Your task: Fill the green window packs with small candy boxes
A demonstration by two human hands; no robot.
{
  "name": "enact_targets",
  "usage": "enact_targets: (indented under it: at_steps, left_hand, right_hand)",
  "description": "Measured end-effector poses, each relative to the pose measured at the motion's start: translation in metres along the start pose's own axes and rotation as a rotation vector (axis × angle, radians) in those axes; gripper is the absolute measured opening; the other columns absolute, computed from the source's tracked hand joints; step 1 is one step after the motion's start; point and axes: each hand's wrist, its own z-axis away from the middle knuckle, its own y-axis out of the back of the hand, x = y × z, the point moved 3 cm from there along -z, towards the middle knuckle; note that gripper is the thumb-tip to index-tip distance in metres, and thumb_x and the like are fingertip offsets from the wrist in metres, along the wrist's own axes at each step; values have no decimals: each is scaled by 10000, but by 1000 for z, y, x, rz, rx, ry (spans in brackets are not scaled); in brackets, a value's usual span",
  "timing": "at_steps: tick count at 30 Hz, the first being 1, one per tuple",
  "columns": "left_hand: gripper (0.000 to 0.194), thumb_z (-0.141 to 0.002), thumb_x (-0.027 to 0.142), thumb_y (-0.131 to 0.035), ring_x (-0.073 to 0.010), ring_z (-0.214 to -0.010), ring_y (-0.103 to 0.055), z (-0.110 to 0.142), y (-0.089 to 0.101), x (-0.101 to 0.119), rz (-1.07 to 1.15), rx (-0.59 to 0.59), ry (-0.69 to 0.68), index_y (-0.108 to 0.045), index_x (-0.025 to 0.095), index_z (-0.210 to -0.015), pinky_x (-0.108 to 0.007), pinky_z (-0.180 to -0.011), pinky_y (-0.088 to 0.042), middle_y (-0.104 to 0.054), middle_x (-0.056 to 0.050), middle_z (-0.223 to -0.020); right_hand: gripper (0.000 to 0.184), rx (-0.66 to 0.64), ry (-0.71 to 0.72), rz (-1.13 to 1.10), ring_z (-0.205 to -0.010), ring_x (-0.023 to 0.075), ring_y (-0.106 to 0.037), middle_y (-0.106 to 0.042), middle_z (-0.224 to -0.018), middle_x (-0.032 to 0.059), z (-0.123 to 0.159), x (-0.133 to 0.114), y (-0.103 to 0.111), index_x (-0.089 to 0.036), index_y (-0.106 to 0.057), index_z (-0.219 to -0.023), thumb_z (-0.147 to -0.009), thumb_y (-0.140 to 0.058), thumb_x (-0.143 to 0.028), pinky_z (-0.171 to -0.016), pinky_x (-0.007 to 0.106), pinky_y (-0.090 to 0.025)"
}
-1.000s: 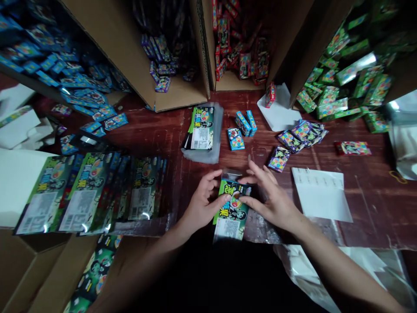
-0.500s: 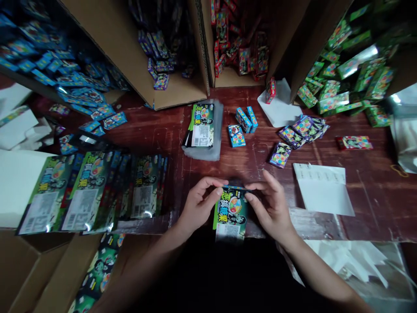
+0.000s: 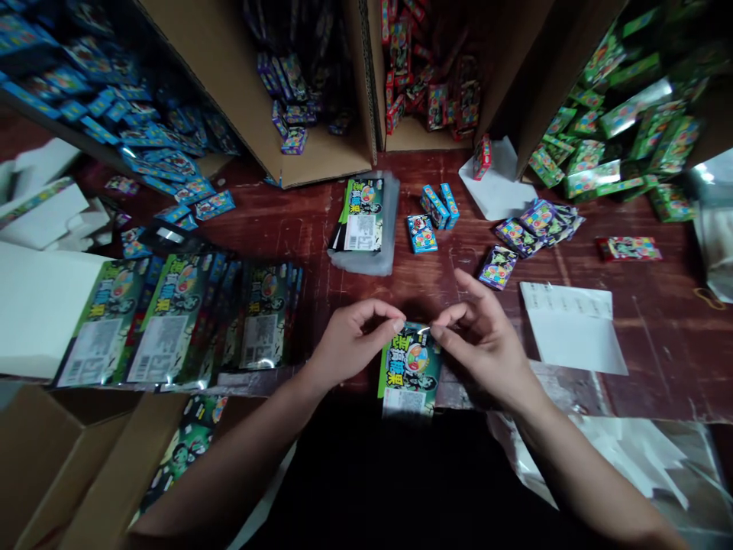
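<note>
1. While I look down, a green-and-black printed packet lies upright to my view at the near edge of the dark red table, its lower end meeting my black clothing.
2. My left hand pinches the packet's top left corner between thumb and forefinger; the remaining fingers curl underneath, mostly hidden.
3. My right hand pinches the top right corner, thumb and a fingertip close together; its other fingers fan loosely upward, one stretched well above the rest.
4. Both forearms slant inward from the lower corners, wrists low, so the hands face each other across the packet.
5. Beyond my fingertips sit a stack of printed cards, a flat blue box and a purple box.
</note>
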Motion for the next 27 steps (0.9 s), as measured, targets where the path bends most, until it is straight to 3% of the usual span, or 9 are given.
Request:
enact_targets:
  at_steps: [8,12,17,21,24,27]
  left_hand:
    - [177,-878,340,-703,-146,-828,-683,-11,7,3,87,-104,69,-752,170,-896,-270,-798,-510,-765,-29,-906]
    - [148,-881,305,-704,-151,-860,-700,-10,9,2,66,-165,39,-759,174,-920,-282,-824,-524,-774,-43,-932]
    - [134,-851,256,-749,-170,-975,-705,1,6,3,118,-214,-105,-750,178,-960,-309,-905,-539,-753,-59,-1046]
    - [138,-867,229,-725,-167,-979,-691,4,-3,-1,137,-167,-137,-717,165,-989,-307,-891,-544,-722,-69,-1063]
    - [109,-887,246,-697,-170,-954,-687,2,-10,-2,89,-170,-136,-712,165,-959,-316,-884,-545,-717,-71,-1034]
    - [118,-893,255,-684,-171,-948,-688,0,-13,-1,48,-165,-127,-706,176,-978,-316,-884,-542,-722,-65,-1027]
  right_hand:
    - [801,24,-122,-62,-769,131,-643,-701,-855,-17,-10,-1,3,-246,-345,-1517,-841,-770,-304,-752,289,-549]
    - [797,-8,-32,16,-809,145,-657,-702,-885,-15,-4,0,5,-289,-316,-1543,-870,-743,-301,-803,320,-556]
    - [710,-132,79,177,-972,174,-667,-706,-1009,10,14,-4,18,-336,-273,-1565,-958,-638,-300,-956,377,-516]
    - [409,-167,156,363,-1079,190,-620,-651,-1134,38,8,-25,33,-313,-545,-1349,-952,-643,-319,-976,357,-489]
    - [159,-329,203,510,-1067,198,-604,-639,-1107,48,-6,-48,32,-265,-662,-1081,-945,-648,-346,-956,351,-483]
    - [142,-540,186,574,-1016,200,-622,-667,-1068,52,-18,-57,22,-246,-666,-997,-946,-637,-375,-898,350,-503]
